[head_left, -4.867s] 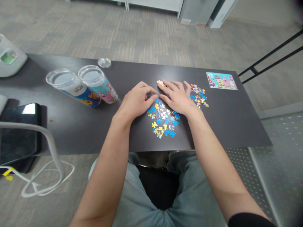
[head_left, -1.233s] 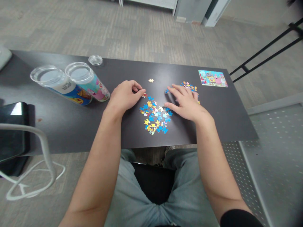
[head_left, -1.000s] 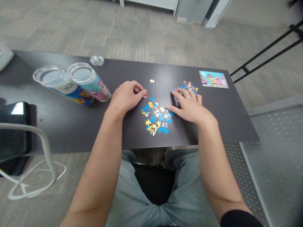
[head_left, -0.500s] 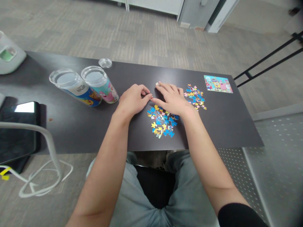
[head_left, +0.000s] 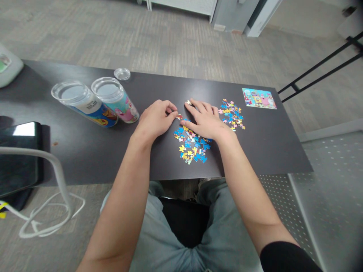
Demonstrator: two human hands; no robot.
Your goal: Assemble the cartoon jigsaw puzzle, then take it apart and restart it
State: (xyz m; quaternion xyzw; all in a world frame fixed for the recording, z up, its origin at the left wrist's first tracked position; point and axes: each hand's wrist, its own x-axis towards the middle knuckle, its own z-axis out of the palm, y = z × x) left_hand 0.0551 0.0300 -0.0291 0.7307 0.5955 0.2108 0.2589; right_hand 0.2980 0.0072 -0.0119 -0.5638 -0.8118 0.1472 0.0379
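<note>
My left hand (head_left: 155, 119) is closed, its thumb and fingertips pinched at the edge of a small red-and-white puzzle piece (head_left: 179, 116) just above the table. My right hand (head_left: 206, 120) lies palm down with its fingers stretched apart, partly covering a loose pile of puzzle pieces (head_left: 193, 147) in blue, yellow and pink. By its index fingertip is a pale puzzle piece (head_left: 189, 102). Another heap of puzzle pieces (head_left: 231, 114) lies just right of that hand.
Two clear-topped cartoon canisters, one blue (head_left: 85, 104) and one pink and teal (head_left: 116, 99), stand left of my hands. A clear lid (head_left: 122, 74) lies behind them. A cartoon picture card (head_left: 259, 98) is at the far right of the dark table (head_left: 269, 147). A black device (head_left: 21, 158) sits left.
The red-and-white piece shows more clearly at my left fingertips, and my left and right thumbs are slightly farther apart. The whole view has shifted a little.
</note>
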